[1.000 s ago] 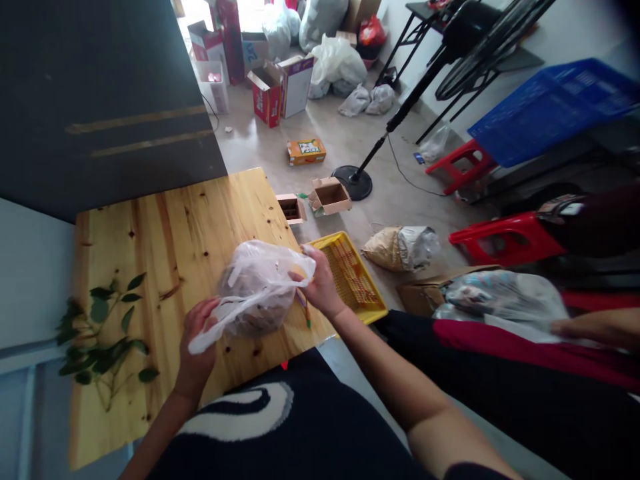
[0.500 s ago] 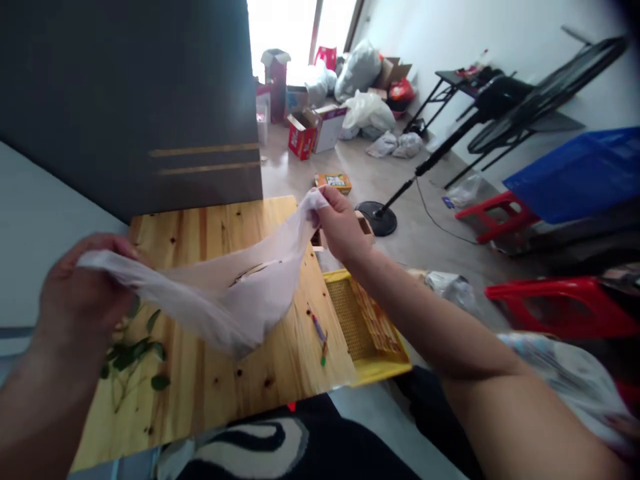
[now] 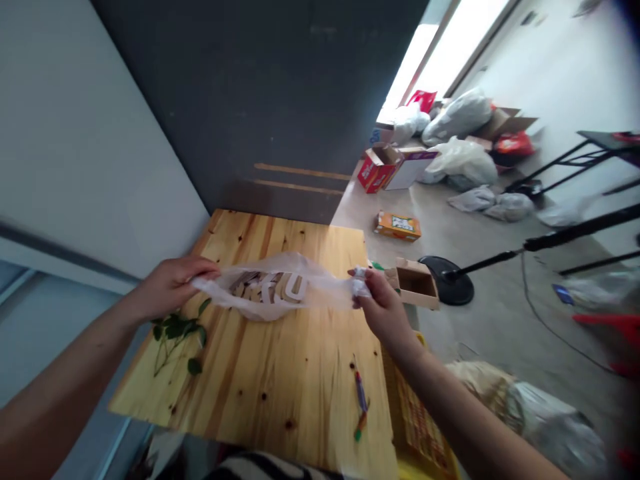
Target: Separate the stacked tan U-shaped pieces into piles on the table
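Observation:
A translucent white plastic bag [image 3: 325, 288] is stretched sideways above the wooden tabletop [image 3: 320, 373]. Its left end is pinched in my left hand [image 3: 175, 283]. My right hand [image 3: 384, 303] grips the bunched right end near the table's right edge. Through the bag's opening I see several flat, pale, curved pieces [image 3: 273, 287], some tan and some white-edged; their exact kind is unclear. A leafy green sprig [image 3: 177, 330] lies on the table below my left hand. Toward the near right lies a thin purple tool or pen with a green end [image 3: 361, 400].
A dark grey panel [image 3: 260, 100] rises behind the table. At the right edge stands a yellow basket [image 3: 425, 460]. On the floor are an open cardboard box [image 3: 417, 283], an orange box [image 3: 399, 225], a black fan base [image 3: 453, 280] and several filled bags [image 3: 463, 163].
My view has swung left. The bag has gone from sagging with a raised right end to pulled nearly level, and its opening now shows the pieces inside. Both hands keep hold.

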`<action>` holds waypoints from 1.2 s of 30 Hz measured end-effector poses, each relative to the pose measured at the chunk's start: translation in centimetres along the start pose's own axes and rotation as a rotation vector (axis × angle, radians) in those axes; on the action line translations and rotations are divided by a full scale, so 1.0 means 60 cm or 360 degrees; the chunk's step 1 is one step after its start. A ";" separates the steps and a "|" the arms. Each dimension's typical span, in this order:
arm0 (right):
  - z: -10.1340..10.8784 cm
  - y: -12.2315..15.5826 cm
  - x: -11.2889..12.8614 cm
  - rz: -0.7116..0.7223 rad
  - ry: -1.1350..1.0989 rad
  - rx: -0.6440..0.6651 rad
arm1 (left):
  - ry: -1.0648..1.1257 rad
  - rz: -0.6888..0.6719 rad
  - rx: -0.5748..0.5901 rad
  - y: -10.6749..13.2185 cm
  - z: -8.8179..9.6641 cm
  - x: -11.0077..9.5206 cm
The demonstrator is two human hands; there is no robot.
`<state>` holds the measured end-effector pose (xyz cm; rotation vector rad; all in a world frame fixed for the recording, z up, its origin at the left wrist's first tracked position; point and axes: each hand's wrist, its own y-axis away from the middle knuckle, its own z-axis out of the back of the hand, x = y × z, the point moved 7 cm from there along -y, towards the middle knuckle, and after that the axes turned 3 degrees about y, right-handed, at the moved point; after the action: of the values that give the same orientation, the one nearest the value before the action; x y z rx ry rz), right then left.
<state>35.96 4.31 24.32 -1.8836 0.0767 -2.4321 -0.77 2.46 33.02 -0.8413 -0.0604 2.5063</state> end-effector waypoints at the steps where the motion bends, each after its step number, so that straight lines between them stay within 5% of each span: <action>1: -0.002 -0.001 -0.022 -0.0058 0.0017 -0.0004 | -0.0045 0.0025 0.0034 0.006 -0.011 0.015; 5: -0.009 -0.001 -0.068 -0.0164 0.0070 0.0155 | -0.0144 0.0224 0.0102 0.059 -0.030 0.101; 10: 0.022 0.038 -0.114 -0.0348 0.0160 0.0111 | -0.0309 0.1046 -0.0312 0.233 -0.057 0.268; 15: 0.040 0.103 -0.212 -0.0742 0.0322 0.0006 | -0.0479 0.1515 -0.0446 0.346 -0.158 0.358; 19: 0.021 0.149 -0.256 -0.0852 0.0429 -0.0082 | -0.0589 0.1674 -0.0380 0.335 -0.200 0.408; 25: -0.009 0.196 -0.266 -0.0974 0.0546 -0.0051 | -0.0648 0.1676 -0.0206 0.273 -0.219 0.468; 30: -0.010 0.211 -0.272 -0.1030 0.0535 -0.0066 | -0.0606 0.1558 -0.0130 0.255 -0.205 0.472; 36: -0.026 0.208 -0.288 -0.1063 0.0558 0.0035 | -0.0556 0.1399 -0.0146 0.299 -0.165 0.440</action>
<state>39.01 -6.69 6.25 -1.6289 -0.6620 -3.1371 -21.11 -2.10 6.91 -0.5011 0.1032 3.4813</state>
